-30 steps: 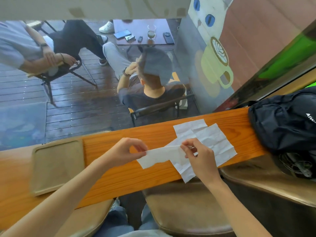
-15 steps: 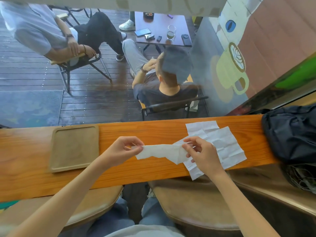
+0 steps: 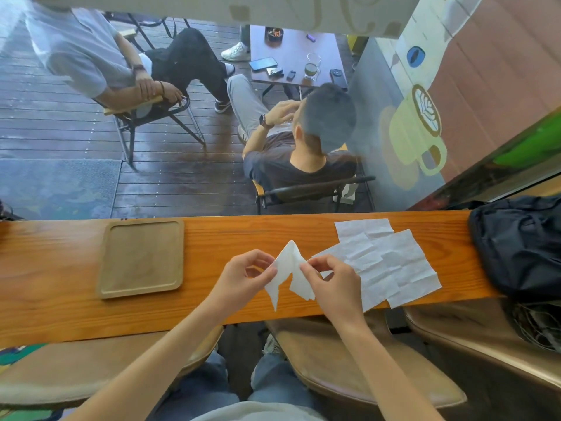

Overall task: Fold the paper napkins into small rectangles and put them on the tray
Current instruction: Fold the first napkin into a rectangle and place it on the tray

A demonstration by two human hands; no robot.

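Note:
A white paper napkin strip (image 3: 288, 262) is bent into a peak above the wooden counter (image 3: 60, 284). My left hand (image 3: 243, 278) pinches its left half and my right hand (image 3: 334, 287) pinches its right half, thumbs close together. Two or more unfolded creased napkins (image 3: 394, 262) lie overlapping flat on the counter just right of my hands. The wooden tray (image 3: 141, 258) sits bare on the counter to the left, about a hand's width from my left hand.
A black backpack (image 3: 522, 247) rests on the counter's right end. Brown stool seats (image 3: 349, 360) sit below the counter's near edge. Beyond the glass, people sit on chairs around a small table (image 3: 294, 53).
My hands have come together, bending the long napkin strip from stretched flat into a peaked fold. The view has shifted, so the tray sits nearer the centre.

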